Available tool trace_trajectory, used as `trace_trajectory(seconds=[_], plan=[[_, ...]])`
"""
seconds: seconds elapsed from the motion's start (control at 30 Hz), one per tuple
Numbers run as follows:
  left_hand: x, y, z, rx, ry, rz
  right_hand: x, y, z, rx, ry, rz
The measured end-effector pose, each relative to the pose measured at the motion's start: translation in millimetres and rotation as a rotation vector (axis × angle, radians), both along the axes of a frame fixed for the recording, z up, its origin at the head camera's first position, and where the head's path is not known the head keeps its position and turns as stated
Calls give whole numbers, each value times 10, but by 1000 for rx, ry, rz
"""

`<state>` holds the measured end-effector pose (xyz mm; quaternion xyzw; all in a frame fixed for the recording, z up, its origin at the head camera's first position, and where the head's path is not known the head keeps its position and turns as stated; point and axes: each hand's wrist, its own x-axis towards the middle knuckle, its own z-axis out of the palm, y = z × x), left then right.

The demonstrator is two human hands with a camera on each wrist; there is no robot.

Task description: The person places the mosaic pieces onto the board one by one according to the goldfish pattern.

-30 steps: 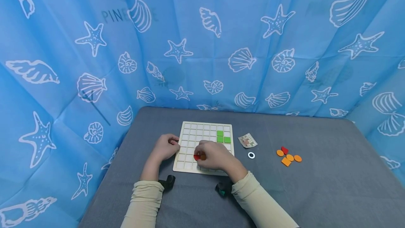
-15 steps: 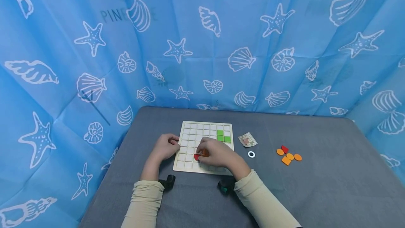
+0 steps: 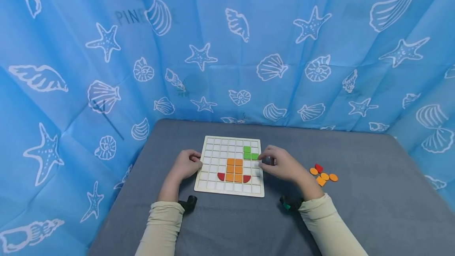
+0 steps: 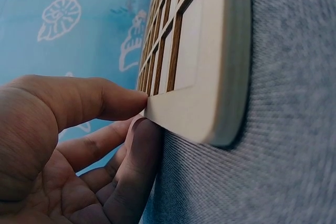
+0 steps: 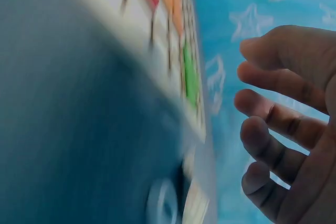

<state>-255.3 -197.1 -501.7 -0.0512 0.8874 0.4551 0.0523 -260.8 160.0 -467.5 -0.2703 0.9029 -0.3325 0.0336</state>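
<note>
A pale wooden grid board (image 3: 227,192) lies on the grey table. Two columns of orange squares (image 3: 230,169) fill its lower middle, flanked by a red quarter-round piece on the left (image 3: 221,176) and another on the right (image 3: 247,178). Three green squares (image 3: 247,155) sit at its upper right. My left hand (image 3: 185,165) pinches the board's left edge between thumb and index finger, seen close in the left wrist view. Over the board's right edge hovers my right hand (image 3: 282,165), fingers loosely bent, with nothing between them in the right wrist view.
Right of the board lies a loose cluster of orange discs (image 3: 333,177), an orange square (image 3: 321,181) and a red piece (image 3: 318,168). Blurred in the right wrist view are a white ring (image 5: 154,200) and a small patterned card (image 5: 195,205). A blue curtain (image 3: 227,50) hangs behind.
My right hand has let go of the red piece, now lying left of the orange squares, and moved right off the board's middle, uncovering the orange squares. The left hand stays put.
</note>
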Motion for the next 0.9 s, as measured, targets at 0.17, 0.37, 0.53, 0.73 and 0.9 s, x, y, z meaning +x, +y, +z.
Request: trace_trajectory(seconds=[0.17, 0.37, 0.53, 0.73, 0.9], plan=[[-26, 7, 3, -16, 1, 4, 59, 399, -123, 34, -7, -62], [-28, 11, -15, -34, 6, 12, 138, 624, -149, 54, -49, -81], [-13, 15, -26, -31, -3, 15, 158, 690, -158, 61, -97, -88], [-9, 11, -27, -26, -7, 17, 158, 682, -148, 64, -102, -78], [-16, 6, -18, -32, -1, 17, 160, 653, -158, 67, -102, -68]])
